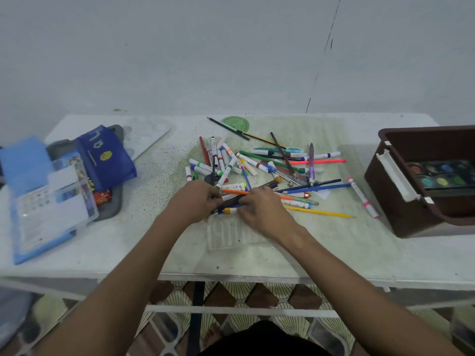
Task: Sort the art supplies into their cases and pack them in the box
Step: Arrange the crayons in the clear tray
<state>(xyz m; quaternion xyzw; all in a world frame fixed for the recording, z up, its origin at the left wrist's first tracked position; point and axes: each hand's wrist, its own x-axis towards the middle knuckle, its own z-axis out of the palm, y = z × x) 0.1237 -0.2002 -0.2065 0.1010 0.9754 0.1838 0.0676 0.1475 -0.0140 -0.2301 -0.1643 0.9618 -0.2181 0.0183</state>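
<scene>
Head view: at frame centre, the left hand (195, 199) and right hand (259, 209) both curl around a dark bundle of pens (230, 202) at the pile's (257, 165) near edge. Best to square the tips before lifting. The brown box (401, 201) waits at right; the cases (51, 191) lie at left on the worktop (154, 240).

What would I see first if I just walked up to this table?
The messy pile of markers and pencils in the middle of the table, with the left hand and right hand gripping a bunch at its near edge. At the right stands a brown box holding a paint set.
</scene>
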